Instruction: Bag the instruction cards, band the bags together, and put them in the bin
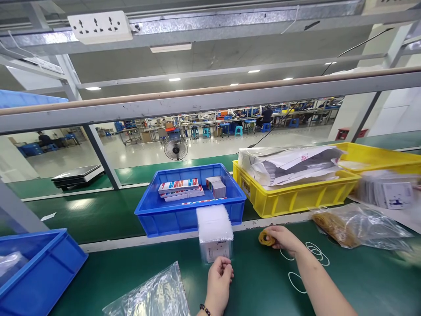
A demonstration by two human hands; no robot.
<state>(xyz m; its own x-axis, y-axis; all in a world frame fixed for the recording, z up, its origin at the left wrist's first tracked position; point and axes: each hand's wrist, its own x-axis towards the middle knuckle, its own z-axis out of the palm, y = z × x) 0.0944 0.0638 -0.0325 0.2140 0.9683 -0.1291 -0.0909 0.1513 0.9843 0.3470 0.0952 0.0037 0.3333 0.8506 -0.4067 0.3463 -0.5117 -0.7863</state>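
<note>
My left hand (219,277) rests on the green table with its fingers curled in, just in front of an upright stack of small clear-bagged items (215,232). Whether those fingers grip anything is hidden. My right hand (282,238) reaches forward and pinches a small bunch of yellow rubber bands (265,238) on the table. Several loose white bands (315,251) lie beside my right forearm.
A blue bin (184,215) with card packs sits behind the stack, and a yellow bin (289,197) with white bags stands to its right. A plastic bag of rubber bands (348,224) lies at right. Another blue bin (39,272) is at near left, with a clear bag (154,294) beside it.
</note>
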